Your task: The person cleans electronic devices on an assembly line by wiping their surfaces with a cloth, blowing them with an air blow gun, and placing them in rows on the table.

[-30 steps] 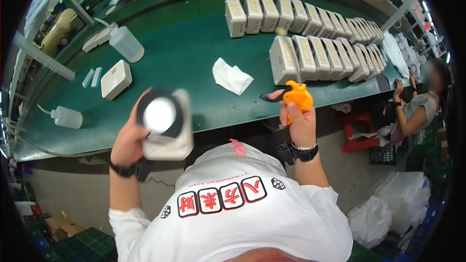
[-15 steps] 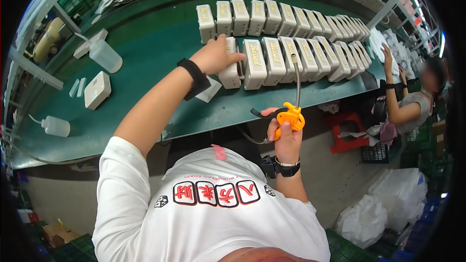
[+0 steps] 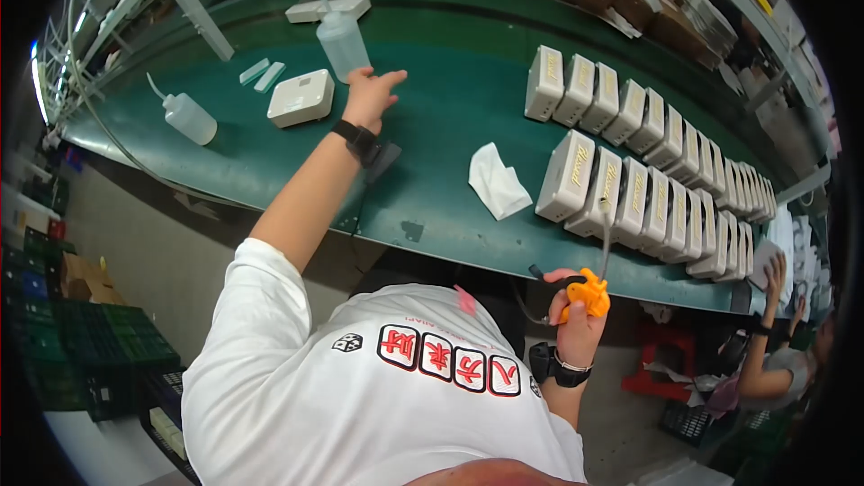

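Observation:
My left hand [image 3: 373,97] reaches out over the green bench, fingers apart and holding nothing. It overlaps the base of a clear squeeze bottle [image 3: 342,43] with a bent spout; whether they touch I cannot tell. A white box-shaped unit [image 3: 301,98] lies flat just left of that hand. My right hand [image 3: 578,324] is closed around an orange air blow gun [image 3: 587,292] at the bench's front edge. Its thin metal nozzle points up in front of the near row of white units [image 3: 569,178], which stand on edge with gold lettering on top.
A crumpled white cloth or paper [image 3: 498,182] lies left of the near row. Behind stands another row of units [image 3: 544,83]. A second squeeze bottle [image 3: 189,119] and two pale strips [image 3: 262,74] are at left. A co-worker's hand [image 3: 775,274] is at far right.
The view has swung left. My left hand has come off the unit at the left end of the near row and moved left to the squeeze bottle. My right hand keeps the blow gun.

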Demonstrator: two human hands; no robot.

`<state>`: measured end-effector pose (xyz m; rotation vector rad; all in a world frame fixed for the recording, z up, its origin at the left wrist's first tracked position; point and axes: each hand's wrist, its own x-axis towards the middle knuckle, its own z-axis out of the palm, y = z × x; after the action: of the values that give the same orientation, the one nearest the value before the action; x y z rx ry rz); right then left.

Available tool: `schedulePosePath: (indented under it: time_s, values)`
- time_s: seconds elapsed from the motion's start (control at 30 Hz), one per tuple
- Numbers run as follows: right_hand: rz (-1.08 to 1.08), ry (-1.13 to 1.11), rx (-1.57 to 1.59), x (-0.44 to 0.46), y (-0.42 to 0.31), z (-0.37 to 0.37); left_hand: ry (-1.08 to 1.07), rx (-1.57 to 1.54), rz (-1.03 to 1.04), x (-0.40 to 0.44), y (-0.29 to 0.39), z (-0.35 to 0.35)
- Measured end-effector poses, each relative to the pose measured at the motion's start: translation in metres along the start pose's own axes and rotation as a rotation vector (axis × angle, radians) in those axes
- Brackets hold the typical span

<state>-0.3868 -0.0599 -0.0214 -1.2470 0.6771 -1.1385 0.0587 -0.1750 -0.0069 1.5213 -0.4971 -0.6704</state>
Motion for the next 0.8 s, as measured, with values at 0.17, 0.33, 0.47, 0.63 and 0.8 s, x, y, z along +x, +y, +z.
schedulePosePath:
  time_s: [0.17,0.33,0.47,0.63,0.8]
  values:
    - [0.076,-0.126,-0.022,0.014,-0.002,0.027,-0.173,-0.073,-0.055,0.053,-0.002,-0.016]
    - [0.098,-0.131,-0.027,0.021,0.0,0.036,-0.093,-0.024,-0.061,0.075,0.002,-0.005]
    - [0.105,-0.099,-0.033,0.026,-0.001,0.037,0.029,0.036,-0.042,0.09,0.004,0.002]
    - [0.099,-0.055,-0.044,0.032,-0.003,0.035,0.201,0.264,-0.016,0.143,-0.019,-0.002]
    - [0.11,-0.032,-0.039,0.036,-0.005,0.032,0.496,0.235,-0.085,0.145,0.0,0.026]
